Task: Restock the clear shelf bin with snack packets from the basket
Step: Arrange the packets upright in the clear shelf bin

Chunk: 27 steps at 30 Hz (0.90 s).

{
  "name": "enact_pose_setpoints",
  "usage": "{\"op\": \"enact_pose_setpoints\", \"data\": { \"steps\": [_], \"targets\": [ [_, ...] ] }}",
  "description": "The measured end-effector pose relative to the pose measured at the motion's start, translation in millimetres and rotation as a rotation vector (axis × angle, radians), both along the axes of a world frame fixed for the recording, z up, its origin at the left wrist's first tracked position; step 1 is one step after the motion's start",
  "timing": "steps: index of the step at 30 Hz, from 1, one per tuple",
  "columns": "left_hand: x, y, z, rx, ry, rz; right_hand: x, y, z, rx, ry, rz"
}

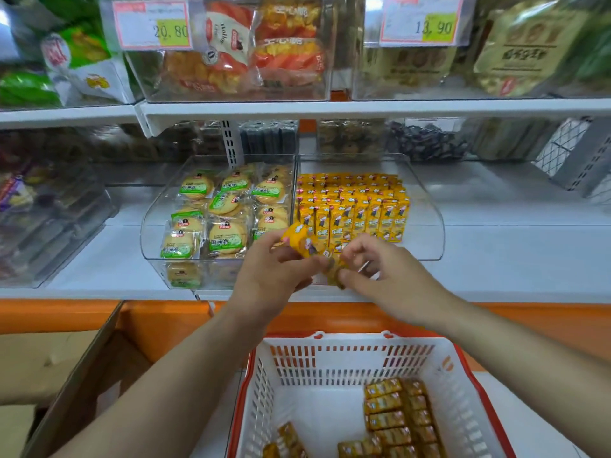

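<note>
Gripping a small bunch of yellow held packets (pixel 309 244), the fingers (pixel 287 250) of the left hand (pixel 271 279) curl round its upper end. The right hand (pixel 386 279) pinches the lower end between thumb and bent fingers. Both hands meet just in front of the low front edge of the clear shelf bin (pixel 431 209), directly above the basket (pixel 347 365).

This looks like the placing step: a handful has been lifted and is being squared up for the bin. The next move probably calls for turning the packets upright, with the printed faces forward, and slotting them into the front row, where some room seems to remain.

The bin holds neat rows of matching yellow stocked packets (pixel 353 206) standing on end. Just to its left, a clear compartment holds round biscuit packs (pixel 215 209) with green labels. The white basket with its red rim holds more basket packets (pixel 396 414), lined up along the right side and near corner, so plenty is left to shelve. The bin sits on a white shelf (pixel 512 259).
</note>
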<state>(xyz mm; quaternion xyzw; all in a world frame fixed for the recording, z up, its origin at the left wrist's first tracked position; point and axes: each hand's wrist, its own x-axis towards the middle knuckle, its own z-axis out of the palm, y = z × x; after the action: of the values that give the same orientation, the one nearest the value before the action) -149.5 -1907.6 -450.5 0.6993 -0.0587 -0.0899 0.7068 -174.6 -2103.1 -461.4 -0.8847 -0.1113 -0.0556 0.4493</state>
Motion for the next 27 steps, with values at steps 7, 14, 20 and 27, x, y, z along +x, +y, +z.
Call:
{"op": "enact_pose_setpoints", "data": {
  "steps": [7, 14, 20, 27],
  "targets": [
    [0.5, -1.7, -3.4, 0.087, 0.017, -0.001, -0.2, 6.7, -1.0, 0.067, -0.009, 0.020],
    [6.5, -6.3, -10.1, 0.190, -0.151, -0.059, 10.6, 3.2, 7.7, 0.355, 0.080, -0.026],
    [14.7, -5.4, -1.4, 0.330, -0.262, 0.083, 33.5, -23.3, 30.4, 0.353, -0.009, -0.055],
    [49.6, 17.4, -38.5, 0.801, -0.211, 0.172, 131.6, -49.8, -13.9, -0.075, -0.042, -0.287]
  ]
}}
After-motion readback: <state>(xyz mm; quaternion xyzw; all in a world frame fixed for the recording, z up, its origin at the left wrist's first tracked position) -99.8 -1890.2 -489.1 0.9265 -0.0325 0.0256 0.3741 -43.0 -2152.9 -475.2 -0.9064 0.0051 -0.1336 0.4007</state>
